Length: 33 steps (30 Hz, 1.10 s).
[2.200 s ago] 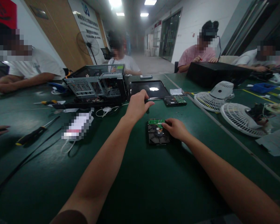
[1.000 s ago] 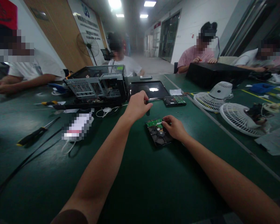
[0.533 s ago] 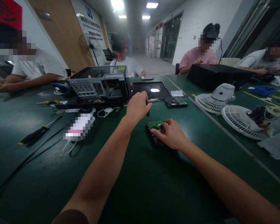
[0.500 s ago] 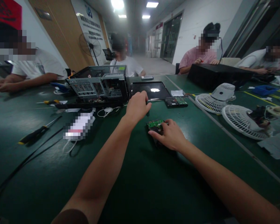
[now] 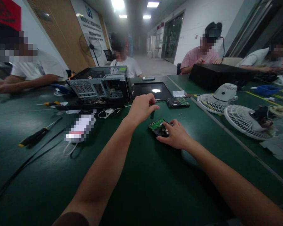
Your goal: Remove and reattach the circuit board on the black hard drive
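Note:
My right hand [image 5: 175,135] grips a hard drive [image 5: 159,126] lying on the table, its green circuit board face up. The thumb is at the near edge and the fingers cover its right side. Just above and left of the drive, my left hand [image 5: 142,108] is closed round a small dark screwdriver [image 5: 152,113], whose lower part points down below the fingers; its upper part is hidden in the hand. The screwdriver appears apart from the drive. A second hard drive [image 5: 178,102] rests farther back, to the right of a black tray-like panel [image 5: 141,91].
An opened computer case [image 5: 96,86] stands at the back left. Left of my arm lie a phone [image 5: 81,125] with a white cable and a yellow-black screwdriver [image 5: 36,136]. White fan parts [image 5: 244,122] sit at the right. Several people sit around the green table [image 5: 141,175].
My left hand has shifted slightly right with the screwdriver, showing more of it. My right hand has slid a little right on the drive, uncovering more of its board.

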### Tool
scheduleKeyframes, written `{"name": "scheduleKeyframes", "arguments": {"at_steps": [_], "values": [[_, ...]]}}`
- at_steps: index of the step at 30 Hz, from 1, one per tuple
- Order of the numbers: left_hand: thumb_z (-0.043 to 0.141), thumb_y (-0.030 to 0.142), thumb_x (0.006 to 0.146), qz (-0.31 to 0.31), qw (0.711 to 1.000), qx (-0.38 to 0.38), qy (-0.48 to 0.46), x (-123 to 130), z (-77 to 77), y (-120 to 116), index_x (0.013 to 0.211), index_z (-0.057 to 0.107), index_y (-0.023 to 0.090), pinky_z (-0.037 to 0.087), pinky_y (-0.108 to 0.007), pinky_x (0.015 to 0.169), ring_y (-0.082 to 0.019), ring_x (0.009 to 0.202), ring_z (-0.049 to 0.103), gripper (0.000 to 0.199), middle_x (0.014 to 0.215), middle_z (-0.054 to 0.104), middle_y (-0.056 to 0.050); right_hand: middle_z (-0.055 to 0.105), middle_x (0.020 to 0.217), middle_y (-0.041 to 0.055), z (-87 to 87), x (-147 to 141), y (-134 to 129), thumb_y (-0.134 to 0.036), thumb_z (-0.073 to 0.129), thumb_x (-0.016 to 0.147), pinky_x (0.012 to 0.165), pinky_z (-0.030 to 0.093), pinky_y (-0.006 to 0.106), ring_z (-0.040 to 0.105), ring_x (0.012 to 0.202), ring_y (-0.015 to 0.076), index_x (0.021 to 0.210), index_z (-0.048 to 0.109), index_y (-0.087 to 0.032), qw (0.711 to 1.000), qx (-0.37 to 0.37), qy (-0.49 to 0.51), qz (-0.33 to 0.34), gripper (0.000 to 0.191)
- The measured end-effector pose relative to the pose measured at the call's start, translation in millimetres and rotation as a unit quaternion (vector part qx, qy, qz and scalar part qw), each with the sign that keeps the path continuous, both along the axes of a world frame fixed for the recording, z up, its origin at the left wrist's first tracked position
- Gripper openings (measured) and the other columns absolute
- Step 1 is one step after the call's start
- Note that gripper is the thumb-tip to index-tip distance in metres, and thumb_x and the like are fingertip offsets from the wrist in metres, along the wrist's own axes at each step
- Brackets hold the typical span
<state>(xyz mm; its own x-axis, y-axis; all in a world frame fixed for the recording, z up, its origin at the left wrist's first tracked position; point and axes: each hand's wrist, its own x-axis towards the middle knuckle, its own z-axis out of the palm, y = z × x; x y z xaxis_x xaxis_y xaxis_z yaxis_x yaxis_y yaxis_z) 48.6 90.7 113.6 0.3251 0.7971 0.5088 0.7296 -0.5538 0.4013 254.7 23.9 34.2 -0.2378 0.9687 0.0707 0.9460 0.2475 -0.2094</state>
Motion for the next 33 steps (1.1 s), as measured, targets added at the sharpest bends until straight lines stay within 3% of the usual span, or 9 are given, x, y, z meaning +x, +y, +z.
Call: {"name": "scheduleKeyframes", "arguments": {"at_steps": [3,8,14,19,24,30,33], "values": [[0.076,0.027,0.085,-0.041,0.999,-0.002,-0.006,-1.1,1.8,-0.2,0.092,0.072,0.021,0.051,-0.032,0.079,-0.018,0.082,0.065,0.010,0.097,0.071,-0.004,0.058,0.126,0.0198,3.4,18.5,7.7,-0.074,0.067,0.078,0.095,0.049,0.050,0.061,0.109,0.0364,0.148,0.055,-0.023,0.998,-0.032,0.033,0.042,0.088],[0.075,0.024,0.084,-0.031,0.999,0.004,0.012,-7.2,3.4,2.2,0.089,0.074,0.022,0.051,-0.035,0.082,-0.020,0.084,0.065,0.005,0.094,0.071,-0.004,0.058,0.132,0.0166,2.5,35.1,13.4,-0.073,0.067,0.080,0.100,0.048,0.048,0.059,0.115,0.0347,0.148,0.056,-0.028,0.995,-0.027,0.048,0.083,0.083],[0.076,0.034,0.086,-0.039,0.999,0.019,0.004,-2.8,7.7,-3.4,0.084,0.075,0.022,0.051,-0.036,0.078,-0.020,0.081,0.066,0.012,0.088,0.073,-0.004,0.058,0.132,0.0179,0.7,32.6,11.5,-0.073,0.063,0.083,0.101,0.047,0.049,0.058,0.117,0.0358,0.149,0.055,-0.026,0.996,-0.016,0.022,0.085,0.082],[0.072,0.024,0.086,-0.070,0.997,-0.011,-0.017,-0.1,10.1,-8.4,0.089,0.076,0.022,0.053,-0.032,0.078,-0.018,0.080,0.067,0.006,0.089,0.075,-0.003,0.058,0.132,0.0183,0.6,32.6,11.4,-0.073,0.063,0.083,0.101,0.046,0.049,0.057,0.116,0.0359,0.149,0.055,-0.025,0.995,-0.008,0.026,0.091,0.082],[0.068,0.015,0.083,-0.047,0.999,0.009,-0.017,0.5,10.4,-8.7,0.090,0.077,0.018,0.055,-0.032,0.081,-0.016,0.080,0.066,0.013,0.098,0.072,-0.006,0.059,0.133,0.0181,1.4,31.6,10.8,-0.073,0.063,0.083,0.099,0.047,0.047,0.058,0.117,0.0360,0.149,0.055,-0.026,0.996,-0.010,0.017,0.085,0.082],[0.077,0.030,0.084,-0.046,0.999,0.012,-0.013,4.3,6.9,-6.9,0.089,0.077,0.020,0.054,-0.032,0.079,-0.017,0.083,0.064,0.011,0.097,0.070,-0.006,0.058,0.132,0.0188,0.7,31.3,10.8,-0.075,0.059,0.084,0.100,0.047,0.049,0.058,0.117,0.0373,0.149,0.055,-0.024,0.996,-0.002,0.004,0.093,0.083],[0.076,0.027,0.085,-0.068,0.998,0.006,-0.016,3.3,5.8,-6.3,0.092,0.077,0.020,0.053,-0.031,0.078,-0.016,0.082,0.064,0.010,0.098,0.071,-0.005,0.059,0.132,0.0192,0.0,31.8,11.1,-0.076,0.057,0.085,0.100,0.048,0.050,0.058,0.117,0.0376,0.150,0.054,-0.023,0.995,0.001,-0.002,0.098,0.084]]}}
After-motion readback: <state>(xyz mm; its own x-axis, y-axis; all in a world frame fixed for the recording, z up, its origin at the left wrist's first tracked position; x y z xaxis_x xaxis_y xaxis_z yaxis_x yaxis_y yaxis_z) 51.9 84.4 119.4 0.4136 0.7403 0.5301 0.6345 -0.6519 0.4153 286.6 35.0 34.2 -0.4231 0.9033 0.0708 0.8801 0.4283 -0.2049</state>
